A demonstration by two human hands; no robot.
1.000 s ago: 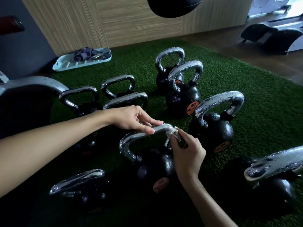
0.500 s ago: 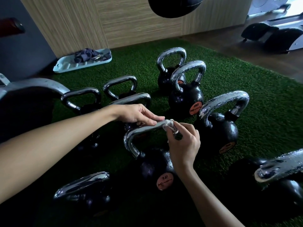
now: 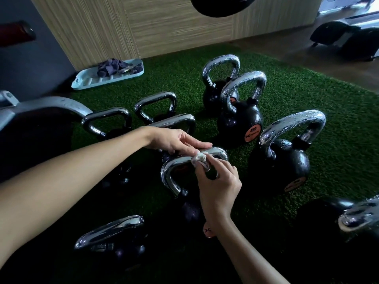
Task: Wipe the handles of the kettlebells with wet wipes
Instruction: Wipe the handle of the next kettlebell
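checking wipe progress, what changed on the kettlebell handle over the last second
The right hand, pinching the wet wipe, slid it along the handle from its right bend up onto the top bar, leftward toward the left hand. The left hand kept holding the handle; the other kettlebells stayed put.

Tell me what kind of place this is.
Most likely a gym. Many black kettlebells with chrome handles stand on green artificial turf, a dark bag or ball hangs overhead, and what looks like an exercise machine sits at the far right.
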